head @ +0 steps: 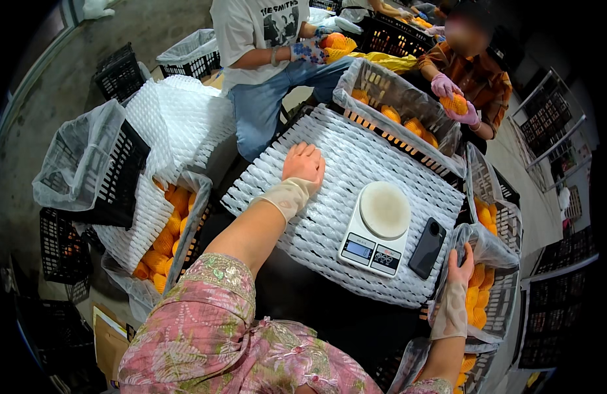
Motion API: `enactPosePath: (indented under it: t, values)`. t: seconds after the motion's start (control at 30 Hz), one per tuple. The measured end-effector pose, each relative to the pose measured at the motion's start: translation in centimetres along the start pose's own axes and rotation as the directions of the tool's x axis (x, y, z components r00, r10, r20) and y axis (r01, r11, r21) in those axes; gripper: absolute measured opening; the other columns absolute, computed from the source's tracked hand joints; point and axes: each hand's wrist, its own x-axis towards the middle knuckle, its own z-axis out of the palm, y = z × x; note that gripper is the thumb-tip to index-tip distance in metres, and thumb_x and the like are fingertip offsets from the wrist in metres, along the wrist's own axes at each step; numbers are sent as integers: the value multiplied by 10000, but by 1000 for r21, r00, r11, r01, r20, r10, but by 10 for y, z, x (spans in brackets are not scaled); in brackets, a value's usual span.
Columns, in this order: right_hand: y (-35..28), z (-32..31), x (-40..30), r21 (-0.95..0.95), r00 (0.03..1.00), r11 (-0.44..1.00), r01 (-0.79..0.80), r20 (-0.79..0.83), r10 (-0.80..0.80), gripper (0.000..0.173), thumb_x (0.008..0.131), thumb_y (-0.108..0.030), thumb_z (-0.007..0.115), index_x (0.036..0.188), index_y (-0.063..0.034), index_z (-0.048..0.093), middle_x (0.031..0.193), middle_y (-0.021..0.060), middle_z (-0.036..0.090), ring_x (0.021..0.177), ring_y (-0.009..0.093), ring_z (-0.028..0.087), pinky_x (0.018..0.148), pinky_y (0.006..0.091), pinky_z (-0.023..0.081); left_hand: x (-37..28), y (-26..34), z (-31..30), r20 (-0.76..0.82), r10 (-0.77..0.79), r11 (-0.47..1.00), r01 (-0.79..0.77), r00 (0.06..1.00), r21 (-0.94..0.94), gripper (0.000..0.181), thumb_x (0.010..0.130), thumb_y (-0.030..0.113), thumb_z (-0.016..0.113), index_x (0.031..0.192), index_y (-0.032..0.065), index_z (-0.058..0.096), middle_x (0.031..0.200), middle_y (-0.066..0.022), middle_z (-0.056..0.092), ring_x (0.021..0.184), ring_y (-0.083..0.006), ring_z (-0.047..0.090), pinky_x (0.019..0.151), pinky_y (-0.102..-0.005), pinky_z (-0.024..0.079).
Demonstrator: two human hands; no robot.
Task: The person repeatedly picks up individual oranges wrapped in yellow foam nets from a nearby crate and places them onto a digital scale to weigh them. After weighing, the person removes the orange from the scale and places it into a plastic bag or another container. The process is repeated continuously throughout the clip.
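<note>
My left hand [303, 165], in a thin translucent glove, lies on the white foam padding sheet [328, 147]; its fingers are bent and I see nothing in it. My right hand [462, 266], gloved alike, is at the plastic-lined rim of a crate [503, 295] on the right, thumb and fingers apart; whether it grips the liner is unclear. That crate has fruits in orange foam nets [478, 290] in it. Between my hands, a white digital kitchen scale [377, 229] stands on the foam sheet with its round pan bare. Beside it lies a dark smartphone [427, 248].
Beyond the sheet stands a lined crate [399, 128] with netted fruits. Another such crate [190, 231] is at the left, partly under foam sheets, near a lined black crate [121, 172]. Across from me, two people [264, 44] [468, 83] each hold a netted fruit.
</note>
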Motion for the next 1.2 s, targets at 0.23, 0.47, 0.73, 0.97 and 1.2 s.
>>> enactPosePath:
  t: [0.23,0.47,0.73,0.97,1.2]
  values:
    - [-6,0,-1,-19,999,999,-34,4,34,545,863,-205,685,1339,-3,512,1294,202,554,1189,308,531,1026,385,399,-1,-2,2,-33,7,1000,-6,999,4,137,845,151,570,759,49,602,852,-96,603,916,-289,540,867,-401,428]
    - [-9,-1,-3,-14,998,998,-62,-1,62,546,866,-206,680,1350,-21,508,1332,191,527,1209,308,515,1038,383,389,1,0,1,-79,34,999,-34,996,-8,116,831,115,567,741,44,576,820,-89,581,871,-293,542,823,-409,436]
    - [-11,-1,-3,0,998,998,-70,3,70,559,863,-214,688,1355,-22,504,1333,179,529,1225,295,502,1045,376,380,1,1,-1,-52,21,1000,-21,998,-3,120,837,119,563,750,40,585,843,-88,596,888,-299,545,838,-411,436]
    - [-15,0,-4,-20,996,996,-86,-2,86,556,863,-203,683,1347,1,502,1317,187,543,1212,289,513,1041,371,383,1,2,-2,-35,5,1000,-5,999,-11,118,839,122,564,759,38,591,844,-92,598,888,-301,545,842,-414,436]
    - [-12,-1,-2,12,1000,1000,-26,4,26,552,858,-206,680,1336,13,508,1298,196,558,1203,291,522,1039,376,383,1,2,-1,-26,5,1000,-5,1000,3,128,845,134,565,756,46,590,843,-90,593,898,-293,539,856,-408,430]
